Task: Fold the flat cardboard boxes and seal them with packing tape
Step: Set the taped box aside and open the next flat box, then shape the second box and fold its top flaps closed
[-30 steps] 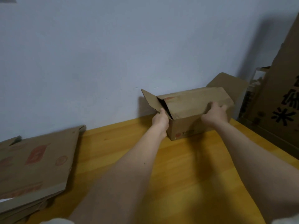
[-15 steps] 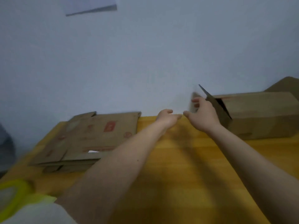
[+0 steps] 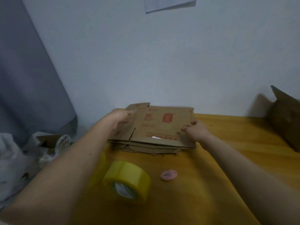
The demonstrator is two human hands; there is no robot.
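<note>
A stack of flat cardboard boxes (image 3: pixel 160 125) with red print lies at the back of the yellow wooden table (image 3: pixel 227 143), against the wall. My left hand (image 3: pixel 121 116) rests on the stack's left side, on the top sheet's flaps. My right hand (image 3: pixel 195 129) pinches the right edge of the top flat box. A roll of yellowish packing tape (image 3: pixel 128 181) stands on the table in front of the stack. The folded box (image 3: pixel 285 120) with a raised flap sits at the far right, cut off by the frame edge.
A small pink object (image 3: pixel 168 174) lies right of the tape roll. A grey curtain (image 3: pixel 27 78) hangs at the left, with white cloth and clear plastic clutter (image 3: pixel 48 148) below it. A paper sheet (image 3: pixel 168 4) hangs on the wall above.
Both hands left the folded box and swung left to the stack of flat boxes. The view turned left with them, so the tape roll and curtain came into sight.
</note>
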